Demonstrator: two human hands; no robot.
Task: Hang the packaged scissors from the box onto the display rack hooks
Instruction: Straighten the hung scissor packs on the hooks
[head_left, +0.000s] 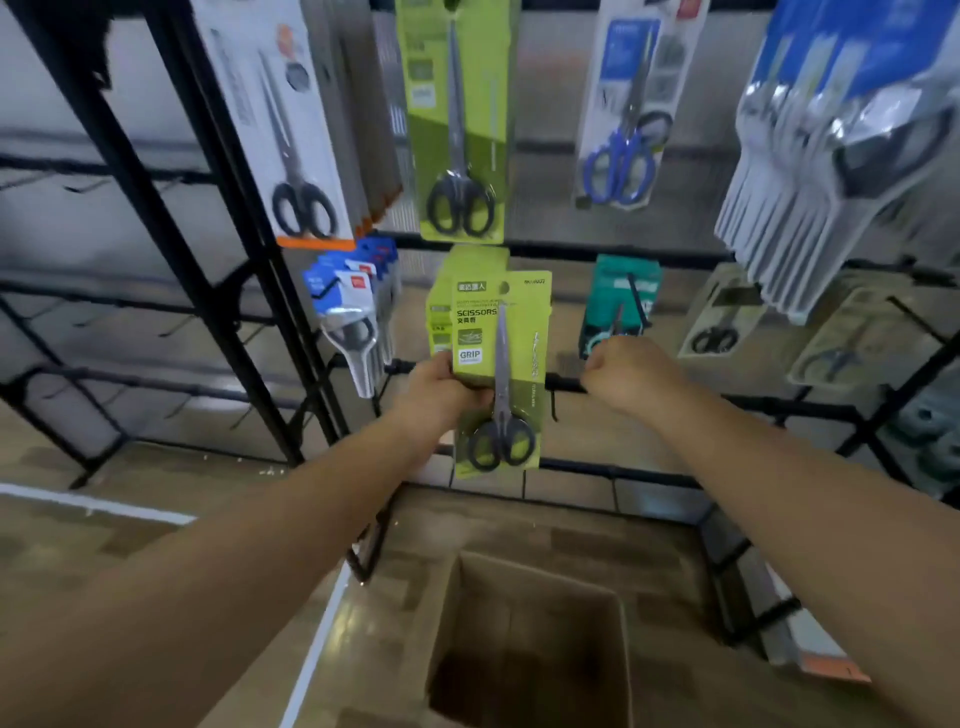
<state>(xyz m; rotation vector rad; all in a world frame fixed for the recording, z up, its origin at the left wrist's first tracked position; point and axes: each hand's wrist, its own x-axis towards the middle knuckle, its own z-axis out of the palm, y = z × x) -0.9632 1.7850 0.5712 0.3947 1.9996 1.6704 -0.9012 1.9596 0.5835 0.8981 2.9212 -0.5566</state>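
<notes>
My left hand (441, 387) grips a green pack of black-handled scissors (501, 374) by its left edge, holding it upright in front of the rack. Just behind it hang more green packs (441, 312) of the same kind on a hook. My right hand (631, 376) is curled into a fist next to the black rack bar (563, 384), to the right of the pack; whether it holds a hook or the bar is hidden. The open cardboard box (530, 644) stands on the floor below, and its inside looks dark.
The black wire rack (249, 249) carries other scissor packs: a white one (280, 119), a large green one (454, 119), blue-handled ones (628, 104), a thick bundle (826, 171) at upper right, a teal pack (621, 301). Bare hooks jut out at the left.
</notes>
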